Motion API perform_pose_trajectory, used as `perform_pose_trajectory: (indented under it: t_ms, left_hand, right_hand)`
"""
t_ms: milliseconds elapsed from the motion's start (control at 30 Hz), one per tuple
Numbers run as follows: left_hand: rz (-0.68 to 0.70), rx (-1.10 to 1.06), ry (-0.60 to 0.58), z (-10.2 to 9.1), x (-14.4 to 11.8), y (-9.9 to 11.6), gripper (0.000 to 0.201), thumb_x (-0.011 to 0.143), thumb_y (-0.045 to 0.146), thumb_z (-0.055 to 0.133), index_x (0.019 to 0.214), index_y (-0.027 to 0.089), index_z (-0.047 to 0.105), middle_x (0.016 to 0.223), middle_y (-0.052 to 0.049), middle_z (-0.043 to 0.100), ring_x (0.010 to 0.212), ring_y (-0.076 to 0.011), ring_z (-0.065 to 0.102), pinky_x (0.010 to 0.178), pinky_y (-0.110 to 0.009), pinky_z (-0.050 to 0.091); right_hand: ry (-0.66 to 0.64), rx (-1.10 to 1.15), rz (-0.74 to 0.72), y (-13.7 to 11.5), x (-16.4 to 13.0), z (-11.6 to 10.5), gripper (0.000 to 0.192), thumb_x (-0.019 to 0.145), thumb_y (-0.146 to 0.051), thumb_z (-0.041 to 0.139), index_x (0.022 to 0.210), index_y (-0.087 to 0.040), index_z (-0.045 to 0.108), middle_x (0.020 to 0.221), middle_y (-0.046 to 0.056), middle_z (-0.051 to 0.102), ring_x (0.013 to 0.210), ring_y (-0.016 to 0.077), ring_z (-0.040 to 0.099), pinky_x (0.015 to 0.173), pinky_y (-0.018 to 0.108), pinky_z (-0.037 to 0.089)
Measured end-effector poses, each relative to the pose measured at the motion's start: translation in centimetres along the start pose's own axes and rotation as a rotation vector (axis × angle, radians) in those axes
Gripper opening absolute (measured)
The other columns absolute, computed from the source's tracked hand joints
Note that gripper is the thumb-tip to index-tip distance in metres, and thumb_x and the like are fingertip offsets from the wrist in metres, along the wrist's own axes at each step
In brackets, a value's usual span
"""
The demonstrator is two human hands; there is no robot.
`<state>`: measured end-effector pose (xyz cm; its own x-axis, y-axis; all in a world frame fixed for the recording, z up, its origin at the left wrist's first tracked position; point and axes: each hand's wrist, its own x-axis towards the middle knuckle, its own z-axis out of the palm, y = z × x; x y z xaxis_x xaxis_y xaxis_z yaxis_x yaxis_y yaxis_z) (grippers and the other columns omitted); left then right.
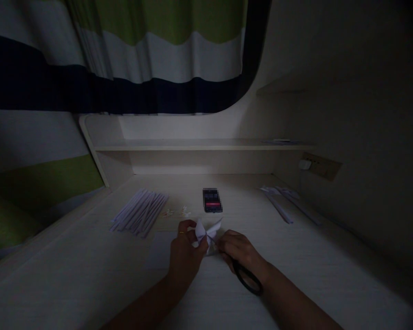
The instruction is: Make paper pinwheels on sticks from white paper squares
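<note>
My left hand (186,252) pinches a folded white paper pinwheel (201,229) between thumb and fingers, its pointed flaps standing up. My right hand (239,250) is closed against the paper's right side. A black looped handle, apparently of scissors (249,279), sticks out below that palm toward the wrist. The fingers hide the blades and whatever tip meets the paper. Under and beside my left hand lies a flat white sheet of paper (158,250).
A bundle of rolled paper sticks (139,213) lies on the left, with small pale pieces (185,211) beside it. Behind my hands is a phone (212,200). Paper pinwheels on sticks (278,201) lie at right, near a wall socket (320,166). A shelf (199,147) spans the back.
</note>
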<state>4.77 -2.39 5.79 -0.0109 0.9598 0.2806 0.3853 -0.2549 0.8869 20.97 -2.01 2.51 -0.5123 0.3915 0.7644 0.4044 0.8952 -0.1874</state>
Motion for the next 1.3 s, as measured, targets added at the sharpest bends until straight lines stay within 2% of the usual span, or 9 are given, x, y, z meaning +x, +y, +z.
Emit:
perform_pose_trajectory:
  t_ms: [200, 333, 467, 733, 833, 933, 1033, 1133, 1300]
  left_hand:
    - [-0.001, 0.004, 0.066, 0.0, 0.0, 0.2, 0.029, 0.061, 0.023, 0.056, 0.087, 0.021, 0.042, 0.066, 0.0, 0.068, 0.059, -0.0181, 0.064, 0.054, -0.025, 0.046]
    - [-0.014, -0.009, 0.082, -0.1, 0.1, 0.4, 0.029, 0.061, 0.024, 0.057, 0.085, 0.021, 0.042, 0.067, -0.001, 0.069, 0.062, -0.0188, 0.065, 0.057, -0.027, 0.046]
    - [-0.01, 0.002, 0.098, -0.1, 0.1, 0.3, 0.029, 0.062, 0.024, 0.057, 0.086, 0.022, 0.042, 0.067, -0.001, 0.069, 0.061, -0.018, 0.065, 0.056, -0.026, 0.046]
    - [0.011, 0.04, 0.117, 0.0, -0.2, 0.3, 0.028, 0.064, 0.028, 0.056, 0.086, 0.022, 0.041, 0.068, -0.001, 0.069, 0.064, -0.0185, 0.065, 0.057, -0.025, 0.046]
    - [0.024, 0.075, 0.124, 0.0, -0.2, 0.3, 0.026, 0.065, 0.029, 0.056, 0.086, 0.022, 0.041, 0.068, -0.001, 0.069, 0.065, -0.0185, 0.065, 0.057, -0.025, 0.046]
    - [0.026, 0.076, 0.111, 0.1, -0.2, 0.2, 0.026, 0.065, 0.028, 0.056, 0.085, 0.022, 0.041, 0.067, -0.001, 0.068, 0.064, -0.0185, 0.065, 0.056, -0.025, 0.046]
    - [0.017, 0.064, 0.079, 0.0, -0.1, 0.2, 0.027, 0.065, 0.026, 0.056, 0.086, 0.022, 0.041, 0.067, 0.0, 0.068, 0.063, -0.0181, 0.065, 0.055, -0.024, 0.046]
    - [0.009, 0.035, 0.043, 0.0, -0.1, 0.1, 0.027, 0.065, 0.025, 0.055, 0.088, 0.022, 0.04, 0.068, 0.001, 0.068, 0.062, -0.0167, 0.065, 0.053, -0.023, 0.045]
    - [0.005, 0.032, 0.023, 0.0, -0.1, 0.0, 0.027, 0.065, 0.023, 0.055, 0.087, 0.023, 0.039, 0.066, 0.002, 0.068, 0.058, -0.0157, 0.064, 0.05, -0.022, 0.044]
  right_hand:
    - [0.19, 0.088, 0.203, -0.9, -0.3, 1.3, 0.021, 0.082, -0.03, 0.041, 0.066, -0.019, 0.05, 0.059, 0.002, 0.055, 0.053, 0.013, 0.051, 0.05, 0.025, 0.042]
    - [0.299, 0.127, 0.497, -2.9, 0.2, 2.3, 0.016, 0.082, -0.022, 0.044, 0.067, -0.019, 0.049, 0.05, -0.003, 0.052, 0.039, 0.0082, 0.047, 0.039, 0.019, 0.037]
    - [0.423, 0.432, 0.835, -4.1, 1.1, 2.8, 0.023, 0.079, -0.031, 0.05, 0.059, -0.019, 0.047, 0.042, -0.005, 0.05, 0.039, 0.0086, 0.046, 0.041, 0.019, 0.037]
    - [0.704, 0.857, 0.961, -4.5, 1.5, 4.6, 0.024, 0.077, -0.033, 0.054, 0.06, -0.018, 0.047, 0.047, -0.004, 0.054, 0.036, 0.0077, 0.046, 0.039, 0.02, 0.035]
    - [0.682, 0.812, 0.944, -4.7, 1.7, 4.2, 0.024, 0.077, -0.034, 0.052, 0.06, -0.018, 0.047, 0.049, -0.003, 0.055, 0.038, 0.0082, 0.047, 0.041, 0.02, 0.037]
    - [0.516, 0.577, 0.856, -4.3, 1.3, 3.5, 0.023, 0.08, -0.029, 0.049, 0.06, -0.018, 0.047, 0.044, -0.004, 0.051, 0.039, 0.0089, 0.048, 0.043, 0.02, 0.038]
    - [0.362, 0.259, 0.571, -2.8, 0.5, 2.8, 0.017, 0.081, -0.021, 0.046, 0.064, -0.019, 0.047, 0.049, -0.003, 0.052, 0.042, 0.0089, 0.047, 0.042, 0.019, 0.037]
    - [0.21, 0.01, 0.113, -1.3, 0.1, 1.7, 0.009, 0.079, -0.018, 0.043, 0.074, -0.018, 0.05, 0.06, 0.002, 0.055, 0.054, 0.0135, 0.05, 0.05, 0.024, 0.041]
    - [-0.028, -0.031, 0.028, -0.6, 0.0, 0.1, 0.012, 0.081, -0.016, 0.042, 0.075, -0.018, 0.051, 0.068, 0.006, 0.058, 0.063, 0.016, 0.049, 0.058, 0.028, 0.042]
